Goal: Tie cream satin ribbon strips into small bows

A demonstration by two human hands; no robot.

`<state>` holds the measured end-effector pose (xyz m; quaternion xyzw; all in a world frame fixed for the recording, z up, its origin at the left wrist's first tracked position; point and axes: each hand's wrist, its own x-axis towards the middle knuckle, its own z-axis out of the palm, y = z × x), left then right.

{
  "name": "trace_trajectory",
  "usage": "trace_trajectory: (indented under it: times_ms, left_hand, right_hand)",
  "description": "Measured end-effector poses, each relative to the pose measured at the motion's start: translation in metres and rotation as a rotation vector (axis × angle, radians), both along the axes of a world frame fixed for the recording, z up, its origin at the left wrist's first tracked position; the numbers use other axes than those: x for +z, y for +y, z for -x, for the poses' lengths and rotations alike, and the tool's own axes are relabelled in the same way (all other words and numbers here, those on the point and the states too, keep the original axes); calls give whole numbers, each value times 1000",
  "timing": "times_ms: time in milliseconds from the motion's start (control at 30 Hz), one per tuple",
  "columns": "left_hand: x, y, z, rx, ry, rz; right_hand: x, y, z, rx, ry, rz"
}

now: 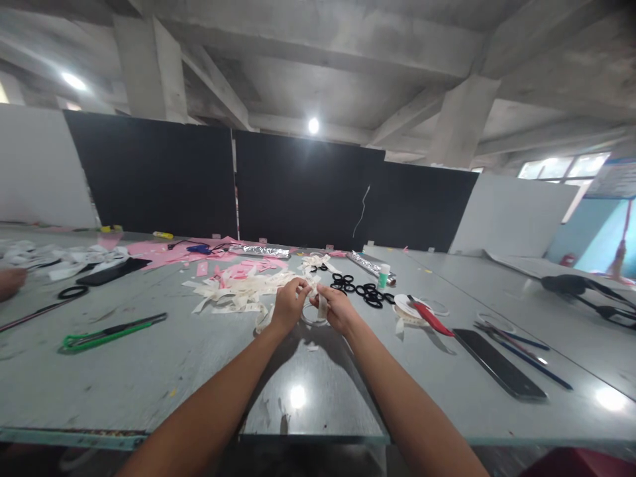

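Note:
My left hand (291,301) and my right hand (335,306) meet over the middle of the table. Both are closed in a pinch on a cream fabric strip (322,307), whose end hangs down by my right fingers. A pale thin ring (314,322) shows just below my hands; whether it is held or lies on the table I cannot tell. To the left of my left hand lies a loose pile of cream strips (238,295). Several black rings (370,293) are heaped beyond my right hand.
A green cutter (112,333) lies at left. On the right are a strip roll (408,311), a red-handled tool (431,317), a black phone (499,363) and tweezers (527,351). A small green-and-white bottle (383,276) stands behind. Another person's hand (10,283) is at far left.

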<state>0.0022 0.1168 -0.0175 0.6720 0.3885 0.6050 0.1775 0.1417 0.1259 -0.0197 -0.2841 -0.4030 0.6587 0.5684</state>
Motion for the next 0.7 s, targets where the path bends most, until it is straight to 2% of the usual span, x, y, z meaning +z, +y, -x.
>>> trace_trajectory:
  times_ms: [200, 300, 400, 533, 700]
  left_hand:
    - [-14, 8, -8, -55, -150, 83]
    - [-17, 13, -7, -62, -216, 118]
    - [-18, 17, -5, -88, -259, 151]
    - [-17, 18, -6, -76, -214, 155]
    - [-20, 17, -8, -126, -179, 152]
  right_hand:
    - [3, 2, -1, 20, 60, 55]
    - [3, 2, -1, 35, -5, -30]
    - [1, 2, 1, -37, -131, -153]
    - [-1, 5, 3, -183, -293, -282]
    - [-2, 9, 1, -318, -385, -402]
